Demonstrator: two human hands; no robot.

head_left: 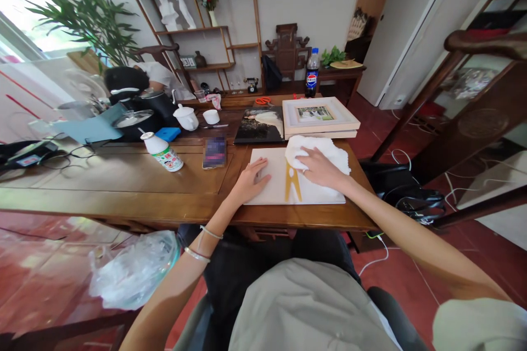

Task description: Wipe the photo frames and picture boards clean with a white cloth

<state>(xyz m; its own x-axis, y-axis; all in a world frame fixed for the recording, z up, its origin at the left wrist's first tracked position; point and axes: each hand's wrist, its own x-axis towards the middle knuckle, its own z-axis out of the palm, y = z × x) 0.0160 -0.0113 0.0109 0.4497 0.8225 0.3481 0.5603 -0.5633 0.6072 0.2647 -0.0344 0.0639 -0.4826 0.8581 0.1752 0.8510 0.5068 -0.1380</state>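
Observation:
A white canvas panel (272,186) with a gold figure painted on it lies flat at the near edge of the wooden table (123,181). My left hand (251,175) rests flat on the panel's left part, fingers stretched out. My right hand (319,167) presses a crumpled white cloth (325,151) onto the panel's right part, fingers closed over the cloth. The cloth covers the upper right of the panel.
Behind the panel lie a dark painting (261,126) and stacked white frames (319,118). A phone (214,152), a tipped white bottle (162,151), teapot (186,118), cup (211,116) and kettle stand left. A Pepsi bottle (312,72), shelves and a black bag (403,186) surround the table.

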